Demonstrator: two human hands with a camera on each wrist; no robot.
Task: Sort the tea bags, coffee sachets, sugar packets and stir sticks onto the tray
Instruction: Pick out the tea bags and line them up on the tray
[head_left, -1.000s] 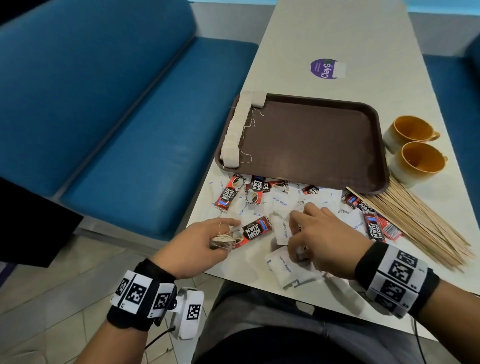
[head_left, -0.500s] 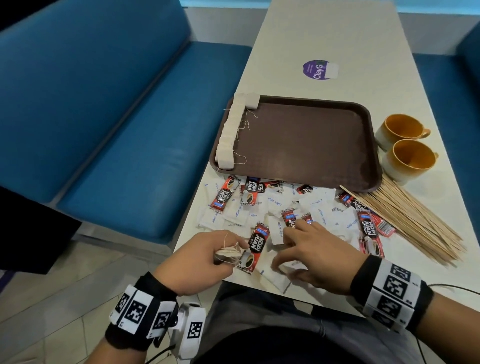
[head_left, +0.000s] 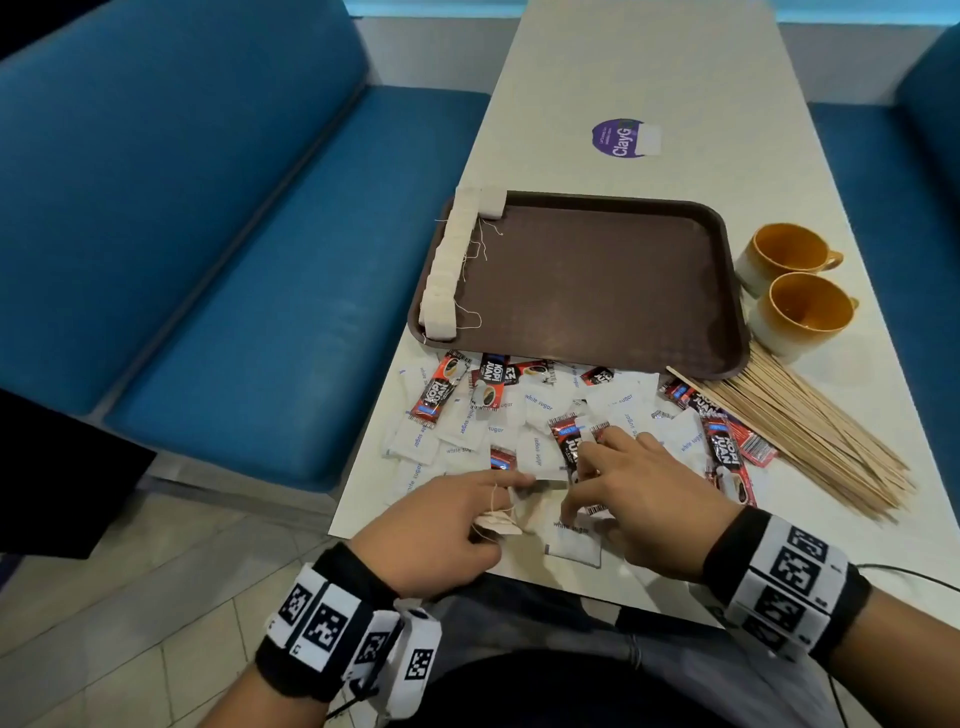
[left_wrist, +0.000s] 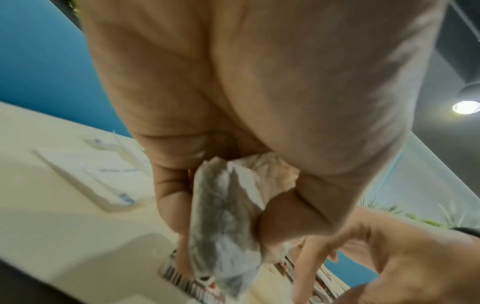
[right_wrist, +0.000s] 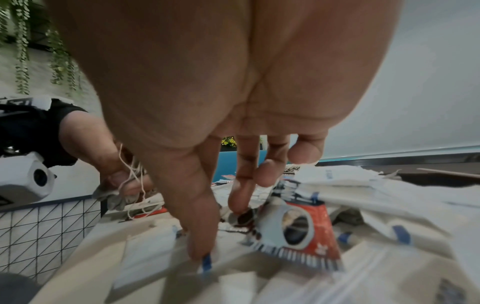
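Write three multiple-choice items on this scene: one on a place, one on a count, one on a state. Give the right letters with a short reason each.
1. Where do the tea bags on the tray lie?
A. along its left edge
B. in its middle
C. along its right edge

2. How many cups stand right of the tray?
A. one
B. two
C. four

3. What does the left hand hold?
A. nothing
B. stir sticks
C. tea bags with strings

Answers: 1 A, a white row lines the left rim. 2 B, two orange-lined cups stand there. 3 C, the left wrist view shows curled fingers gripping tea bags.
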